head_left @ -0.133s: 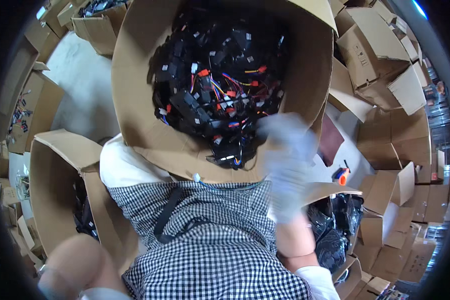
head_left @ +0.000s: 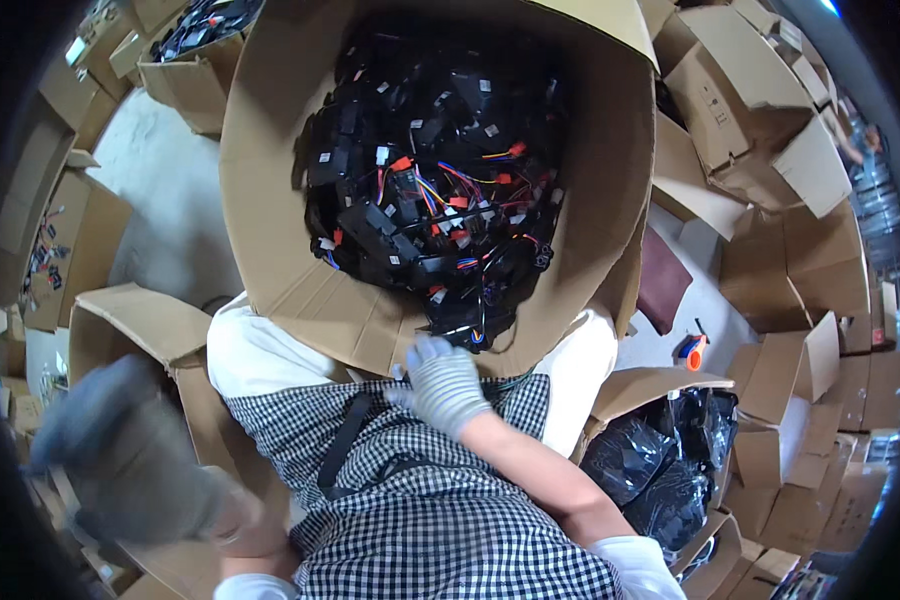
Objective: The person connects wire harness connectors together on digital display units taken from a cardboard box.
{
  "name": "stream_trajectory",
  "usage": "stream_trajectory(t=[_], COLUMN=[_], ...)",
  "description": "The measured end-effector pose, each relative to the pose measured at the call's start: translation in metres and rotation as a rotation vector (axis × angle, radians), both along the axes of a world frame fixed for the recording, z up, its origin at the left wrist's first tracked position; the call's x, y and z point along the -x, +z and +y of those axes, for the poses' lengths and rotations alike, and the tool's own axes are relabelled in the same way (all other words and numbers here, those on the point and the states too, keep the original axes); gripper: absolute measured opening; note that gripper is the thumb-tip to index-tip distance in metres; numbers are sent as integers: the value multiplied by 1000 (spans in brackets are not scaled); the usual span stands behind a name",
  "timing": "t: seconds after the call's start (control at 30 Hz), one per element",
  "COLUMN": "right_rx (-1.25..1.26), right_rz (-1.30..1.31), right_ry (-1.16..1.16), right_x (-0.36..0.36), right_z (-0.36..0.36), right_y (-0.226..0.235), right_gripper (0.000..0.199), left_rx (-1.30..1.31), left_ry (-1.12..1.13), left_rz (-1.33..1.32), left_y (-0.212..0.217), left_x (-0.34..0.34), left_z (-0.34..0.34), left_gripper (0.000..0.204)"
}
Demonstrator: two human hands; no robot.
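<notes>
My right hand (head_left: 445, 388), in a striped pale glove, lies over my lap at the near edge of the big carton. Its fingers are spread around a small white connector (head_left: 398, 372). The thin blue-green cable (head_left: 515, 382) shows to the right of the hand; its middle is hidden underneath. My left hand (head_left: 130, 440), in a dark grey glove, is smeared by motion above the left carton, so its fingers and any hold cannot be made out. The big carton (head_left: 270, 230) contains a heap of black plastic modules (head_left: 370, 215) with coloured wires and red and white connectors.
An open carton (head_left: 135, 315) stands at my left. At my right another carton (head_left: 660, 378) holds black plastic-wrapped items (head_left: 670, 500). An orange and blue tool (head_left: 692, 350) and a maroon sheet (head_left: 662, 280) lie on the floor. More cartons (head_left: 750, 90) crowd both sides.
My right hand has come from the right side of the big carton down and left to the connector on my lap. My left hand has risen into view over the left carton.
</notes>
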State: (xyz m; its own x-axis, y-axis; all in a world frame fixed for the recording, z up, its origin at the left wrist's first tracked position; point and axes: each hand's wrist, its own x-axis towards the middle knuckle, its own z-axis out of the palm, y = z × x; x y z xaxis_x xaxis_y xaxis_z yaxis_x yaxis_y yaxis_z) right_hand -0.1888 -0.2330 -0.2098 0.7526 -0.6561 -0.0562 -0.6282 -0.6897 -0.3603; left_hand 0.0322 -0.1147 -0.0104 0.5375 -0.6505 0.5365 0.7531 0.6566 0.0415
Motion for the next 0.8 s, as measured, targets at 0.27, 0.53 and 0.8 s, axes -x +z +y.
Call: stream_trajectory(t=[0.27,0.53,0.8], right_rx=[-12,-24,1257], right_rz=[-64,-395,-569], right_ry=[-26,-745,-1202], right_x=[30,115,281], right_z=[0,-46,-50], right_y=[-47,72,191], right_gripper=[20,24,26], left_rx=[-1143,-1200,-1104], left_ry=[-169,-1001,-531], left_rz=[-1120,-523,-1122], left_y=[-184,-273,-185], left_x=[95,162,141], left_z=[-112,-218,-165], left_gripper=[28,36,29])
